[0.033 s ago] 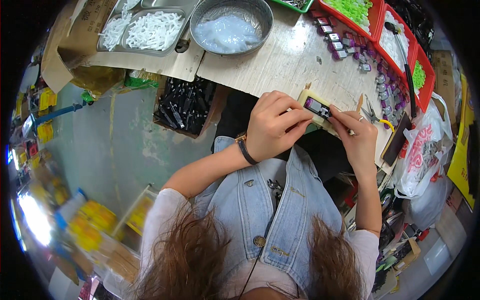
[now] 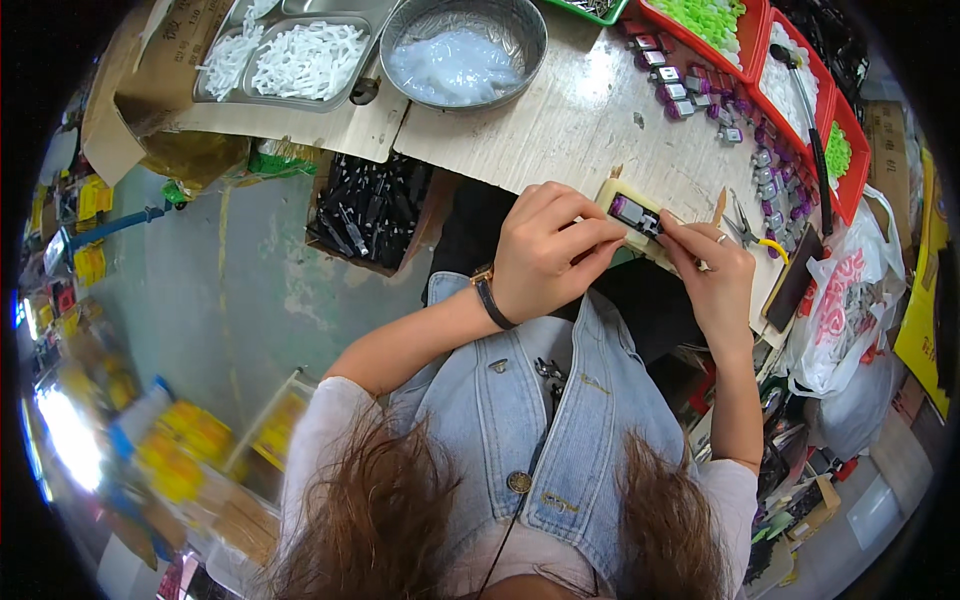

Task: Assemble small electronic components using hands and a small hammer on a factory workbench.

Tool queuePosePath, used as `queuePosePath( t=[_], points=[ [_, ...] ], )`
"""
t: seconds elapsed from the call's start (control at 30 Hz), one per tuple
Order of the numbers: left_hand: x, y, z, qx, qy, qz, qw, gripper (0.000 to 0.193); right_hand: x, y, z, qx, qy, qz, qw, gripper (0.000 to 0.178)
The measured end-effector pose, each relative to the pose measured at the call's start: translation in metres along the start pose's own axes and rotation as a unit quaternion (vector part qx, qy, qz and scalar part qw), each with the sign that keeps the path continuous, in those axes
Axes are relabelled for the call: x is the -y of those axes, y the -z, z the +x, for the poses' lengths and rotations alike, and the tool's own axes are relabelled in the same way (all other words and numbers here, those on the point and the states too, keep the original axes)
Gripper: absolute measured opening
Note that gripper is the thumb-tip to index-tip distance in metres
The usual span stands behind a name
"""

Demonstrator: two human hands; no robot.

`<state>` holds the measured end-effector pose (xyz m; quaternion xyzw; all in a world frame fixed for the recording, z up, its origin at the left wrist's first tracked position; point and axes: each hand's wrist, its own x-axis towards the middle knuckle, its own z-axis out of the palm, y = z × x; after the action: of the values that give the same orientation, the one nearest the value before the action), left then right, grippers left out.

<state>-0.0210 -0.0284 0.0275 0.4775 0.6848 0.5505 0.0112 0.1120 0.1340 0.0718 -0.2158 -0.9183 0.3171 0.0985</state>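
At the table's near edge lies a cream-coloured holding block (image 2: pixel 613 189). A small black casing (image 2: pixel 650 222) sits in it, with a purple and silvery part (image 2: pixel 628 210) inside its left end. My left hand (image 2: pixel 548 240) is at the block's left side, thumb and forefinger pinched together; what is between them, if anything, is hidden. From the right, my right hand (image 2: pixel 715 270) holds the right end of the casing between thumb and fingers. Small yellow-handled cutters (image 2: pixel 768 244) lie just beyond my right hand, beside a pointed wooden stick (image 2: pixel 720 205).
Purple and silvery parts (image 2: pixel 680 108) line the table's right side, by red trays (image 2: pixel 752 50) of green and white pieces. At the back stand a metal bowl (image 2: pixel 533 50) and a steel tray (image 2: pixel 368 75) of white pieces. Below the edge is a box of black casings (image 2: pixel 375 215).
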Motion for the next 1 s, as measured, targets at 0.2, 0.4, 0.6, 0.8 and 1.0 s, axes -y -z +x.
queuePosePath(
  t=[0.2,0.4,0.6,0.8,1.0],
  points=[
    [0.001,-0.004,-0.003,-0.002,0.015,-0.021,1.0,0.021,0.003,0.001,0.001,0.014,0.004,-0.011,1.0,0.019],
    [-0.001,-0.004,-0.004,0.01,-0.003,-0.016,1.0,0.021,0.002,-0.013,-0.011,-0.052,0.047,-0.036,0.997,0.022],
    [-0.011,-0.006,0.0,0.022,-0.021,-0.031,0.999,0.024,-0.004,0.006,-0.01,-0.077,0.02,0.008,0.997,0.027],
    [-0.02,0.003,0.002,0.05,0.023,-0.043,0.998,0.027,-0.176,0.172,0.063,-0.269,-0.152,-0.171,0.936,0.022],
    [-0.034,-0.002,0.008,0.066,0.046,-0.044,0.996,0.025,-0.265,0.206,0.097,-0.086,-0.208,-0.289,0.93,0.028]
  ],
)
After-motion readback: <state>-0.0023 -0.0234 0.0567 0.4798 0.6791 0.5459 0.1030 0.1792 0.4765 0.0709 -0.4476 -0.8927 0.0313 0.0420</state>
